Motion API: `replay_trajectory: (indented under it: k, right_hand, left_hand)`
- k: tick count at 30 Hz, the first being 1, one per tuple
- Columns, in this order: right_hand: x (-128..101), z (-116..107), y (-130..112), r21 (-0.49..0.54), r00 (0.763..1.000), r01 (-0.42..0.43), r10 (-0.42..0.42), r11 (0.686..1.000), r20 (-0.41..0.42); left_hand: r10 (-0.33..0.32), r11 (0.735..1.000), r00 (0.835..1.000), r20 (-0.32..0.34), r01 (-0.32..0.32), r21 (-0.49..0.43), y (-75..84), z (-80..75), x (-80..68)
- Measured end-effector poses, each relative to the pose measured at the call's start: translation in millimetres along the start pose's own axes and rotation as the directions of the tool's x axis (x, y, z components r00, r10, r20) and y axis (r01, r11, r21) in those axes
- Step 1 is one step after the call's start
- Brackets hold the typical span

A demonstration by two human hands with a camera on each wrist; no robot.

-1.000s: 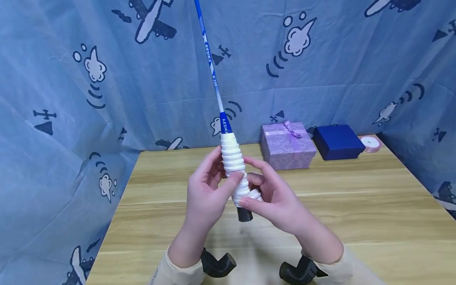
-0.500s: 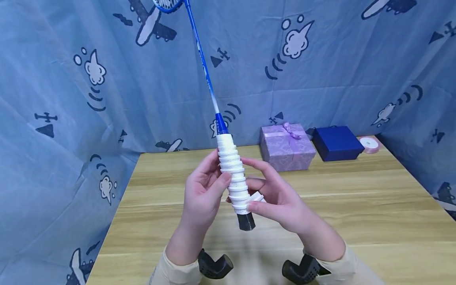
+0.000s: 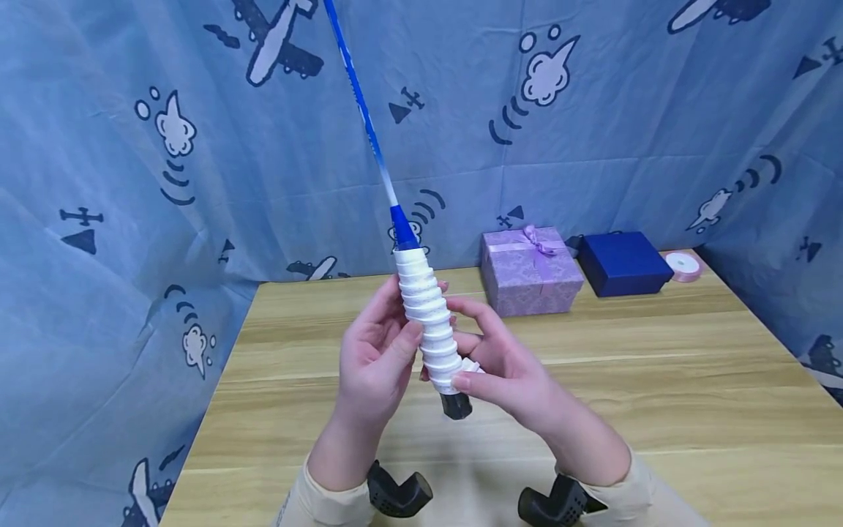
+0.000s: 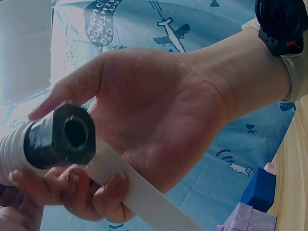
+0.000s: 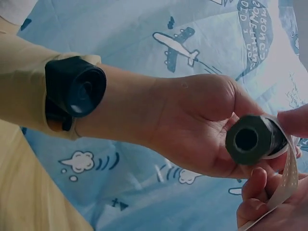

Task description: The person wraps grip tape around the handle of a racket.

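A badminton racket with a blue shaft stands tilted, its top leaning left and its head out of frame. White ribbed overgrip tape winds round the handle, leaving the black butt end bare. My left hand holds the wrapped handle, thumb on the near side and fingers behind. Near the butt, the thumb of my right hand presses on the wrap. In the left wrist view, a loose tail of tape runs from the handle across my right palm, under curled fingers. The butt's hollow end faces both wrist cameras.
At the back of the wooden table stand a purple gift box with a bow, a dark blue box and a pink ribbon spool. A blue patterned curtain hangs behind and at both sides.
The racket's shaft has swung left at the top, and its handle has turned a little. Its head showed briefly at the top half a second ago. Both hands keep their places on the handle.
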State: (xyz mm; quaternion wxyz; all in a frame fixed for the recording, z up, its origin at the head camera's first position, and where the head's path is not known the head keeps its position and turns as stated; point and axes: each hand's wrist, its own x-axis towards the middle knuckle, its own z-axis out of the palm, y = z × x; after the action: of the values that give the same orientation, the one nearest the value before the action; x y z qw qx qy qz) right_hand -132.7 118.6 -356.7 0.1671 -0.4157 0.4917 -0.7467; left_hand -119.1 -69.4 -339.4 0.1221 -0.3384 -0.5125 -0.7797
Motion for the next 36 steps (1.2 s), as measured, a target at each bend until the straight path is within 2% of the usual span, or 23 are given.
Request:
replay_trajectory:
  k: [4,7,10,12,14,17,20,24,26,31,36]
  right_hand:
    - [0.0,-1.5,0.2,-0.006,0.997,0.069,-0.068,0.998,0.045]
    - [0.0,-0.5,-0.5,-0.032,0.994,0.095,-0.093,0.995,0.058]
    - [0.3,1.9,0.0,-0.123,0.995,0.097,-0.094,0.988,0.027]
    - [0.6,3.4,1.6,-0.226,0.995,0.093,-0.098,0.970,-0.013]
    - [1.0,4.8,3.5,-0.323,0.993,0.077,-0.102,0.943,-0.060]
    - [1.5,5.0,5.5,-0.413,0.988,0.063,-0.116,0.908,-0.105]
    - [1.5,4.7,4.9,-0.380,0.989,0.051,-0.100,0.924,-0.110]
    - [1.0,3.7,2.6,-0.248,0.995,0.063,-0.080,0.967,-0.060]
    - [1.1,3.5,2.0,-0.205,0.996,0.070,-0.079,0.976,-0.035]
    - [1.6,3.5,1.8,-0.219,0.995,0.090,-0.099,0.972,-0.029]
    - [0.5,1.0,4.6,-0.203,0.989,0.144,-0.144,0.969,0.012]
  left_hand:
    - [-0.032,0.999,0.999,0.020,0.032,-0.029,1.5,0.4,0.6]
    - [-0.092,0.993,0.995,-0.035,0.094,0.069,2.7,2.3,0.6]
    - [-0.146,0.960,0.982,-0.124,0.170,0.220,2.7,4.6,0.5]
    - [-0.164,0.935,0.970,-0.178,0.210,0.287,2.6,5.8,0.6]
    - [-0.168,0.918,0.961,-0.221,0.234,0.320,2.6,6.8,0.4]
    - [-0.147,0.917,0.957,-0.250,0.226,0.328,3.3,7.3,0.4]
    - [-0.130,0.934,0.962,-0.239,0.200,0.296,4.3,6.6,0.1]
    - [-0.124,0.955,0.967,-0.222,0.176,0.237,5.7,5.0,-0.3]
    - [-0.122,0.960,0.967,-0.225,0.172,0.219,6.6,4.5,-0.5]
    - [-0.118,0.966,0.968,-0.222,0.164,0.202,8.9,3.8,-0.7]
    - [-0.125,0.977,0.982,-0.143,0.147,0.155,8.4,2.6,-2.1]
